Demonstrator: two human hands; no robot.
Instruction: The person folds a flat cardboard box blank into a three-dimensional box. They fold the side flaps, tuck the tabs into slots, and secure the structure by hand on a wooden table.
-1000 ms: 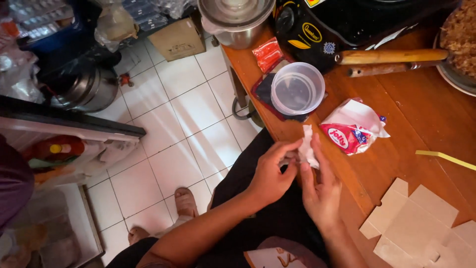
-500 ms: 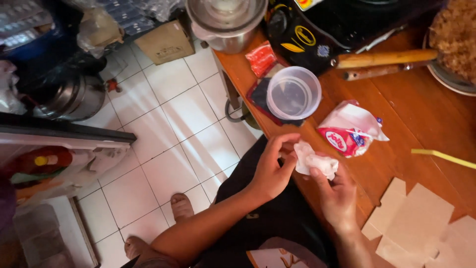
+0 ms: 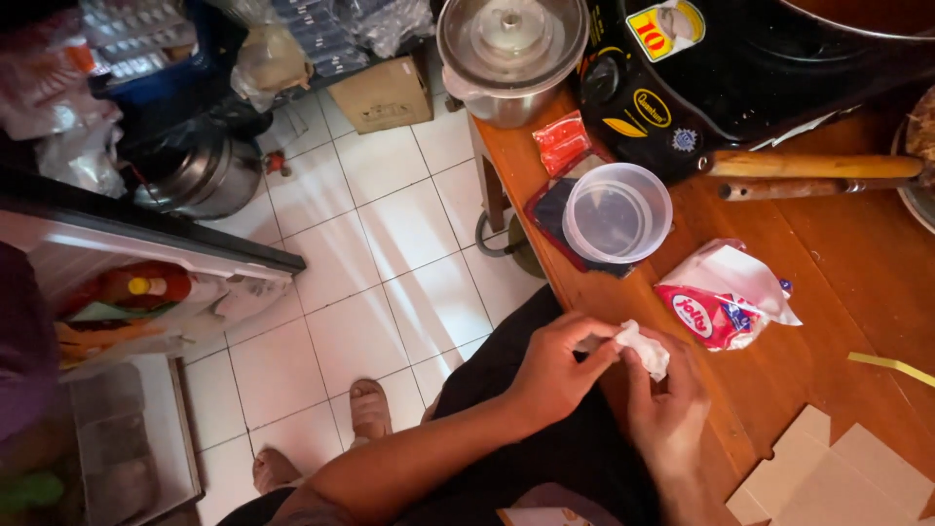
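Note:
A crumpled white tissue (image 3: 643, 348) is pinched between both hands at the near edge of the wooden table (image 3: 828, 321). My left hand (image 3: 557, 368) grips it from the left with thumb and fingers. My right hand (image 3: 670, 409) closes on it from below and to the right. Just beyond the hands lies a red and white tissue pack (image 3: 723, 295), torn open. A clear round plastic container (image 3: 617, 212) stands further back on a dark pouch.
A steel pot with lid (image 3: 511, 54) and a black appliance (image 3: 682, 78) sit at the table's far end, with a wooden handle (image 3: 813, 166) to the right. Flat cardboard pieces (image 3: 838, 477) lie near right. An open fridge door (image 3: 166, 292) stands left over the white tiled floor (image 3: 390, 253).
The hands have shifted slightly right along the table edge and bunched the tissue into a tighter wad. The camera has moved a little, showing more of the floor.

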